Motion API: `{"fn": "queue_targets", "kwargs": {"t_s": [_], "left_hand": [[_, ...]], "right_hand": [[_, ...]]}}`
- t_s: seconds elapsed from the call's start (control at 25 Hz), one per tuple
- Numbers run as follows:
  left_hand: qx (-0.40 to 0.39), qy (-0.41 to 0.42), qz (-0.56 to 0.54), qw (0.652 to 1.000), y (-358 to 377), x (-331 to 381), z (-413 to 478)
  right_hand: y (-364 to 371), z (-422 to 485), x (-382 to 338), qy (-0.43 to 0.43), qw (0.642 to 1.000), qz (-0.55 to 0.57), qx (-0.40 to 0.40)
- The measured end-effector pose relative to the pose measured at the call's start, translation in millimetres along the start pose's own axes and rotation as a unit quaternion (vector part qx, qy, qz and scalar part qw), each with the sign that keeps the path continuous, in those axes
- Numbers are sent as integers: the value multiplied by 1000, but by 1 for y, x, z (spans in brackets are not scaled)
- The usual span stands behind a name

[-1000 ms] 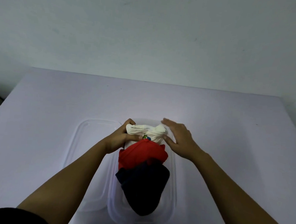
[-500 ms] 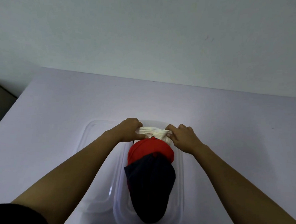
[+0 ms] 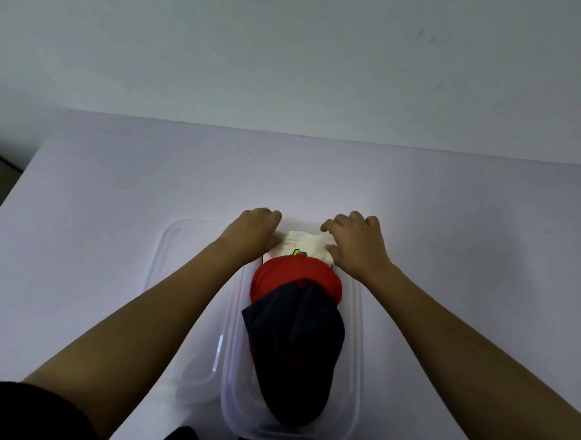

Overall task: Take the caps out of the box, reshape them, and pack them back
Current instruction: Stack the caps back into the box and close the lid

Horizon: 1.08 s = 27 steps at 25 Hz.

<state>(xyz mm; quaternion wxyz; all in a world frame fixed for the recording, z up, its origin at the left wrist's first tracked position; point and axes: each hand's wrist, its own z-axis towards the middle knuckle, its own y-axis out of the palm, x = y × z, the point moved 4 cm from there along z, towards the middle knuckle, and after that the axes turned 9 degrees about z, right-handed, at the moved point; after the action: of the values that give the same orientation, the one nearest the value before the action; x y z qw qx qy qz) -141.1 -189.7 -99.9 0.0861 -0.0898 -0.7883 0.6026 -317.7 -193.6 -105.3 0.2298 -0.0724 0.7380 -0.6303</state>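
Observation:
A clear plastic box (image 3: 353, 374) sits on the table near me with three caps stacked inside. The dark navy cap (image 3: 295, 354) lies nearest me, the red cap (image 3: 293, 277) is behind it, and the white cap (image 3: 306, 249) is at the far end. My left hand (image 3: 253, 233) presses on the white cap's left side with curled fingers. My right hand (image 3: 355, 243) presses on its right side, fingers bent over the box's far rim. Most of the white cap is hidden by the hands and the red cap.
The clear lid (image 3: 175, 281) lies flat on the table just left of the box, partly under my left forearm. The white table (image 3: 115, 194) ends at a wall behind, and its left edge drops off to a dark floor.
Both hands have slid farther toward the box's far end and now press the white cap lower; less of it shows. The camera has moved closer.

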Motion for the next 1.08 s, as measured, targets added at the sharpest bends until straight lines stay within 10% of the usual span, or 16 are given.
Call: {"fn": "queue_targets", "kwargs": {"t_s": [0.2,0.36,0.56,0.76,1.08], "left_hand": [[-159,7,-80,984,16,-3,-36],[-82,-36,-17,996,25,5,-44],[136,-90,-270,949,4,17,-96],[19,-138,-366,920,61,79,-133],[72,-91,-393,912,62,73,-122]], "right_hand": [[13,-41,-2,42,989,71,-126],[16,-35,-5,99,986,81,-109],[1,-72,-24,47,962,251,94],[62,-127,-65,95,937,336,9],[73,-125,-74,226,864,441,85]]}}
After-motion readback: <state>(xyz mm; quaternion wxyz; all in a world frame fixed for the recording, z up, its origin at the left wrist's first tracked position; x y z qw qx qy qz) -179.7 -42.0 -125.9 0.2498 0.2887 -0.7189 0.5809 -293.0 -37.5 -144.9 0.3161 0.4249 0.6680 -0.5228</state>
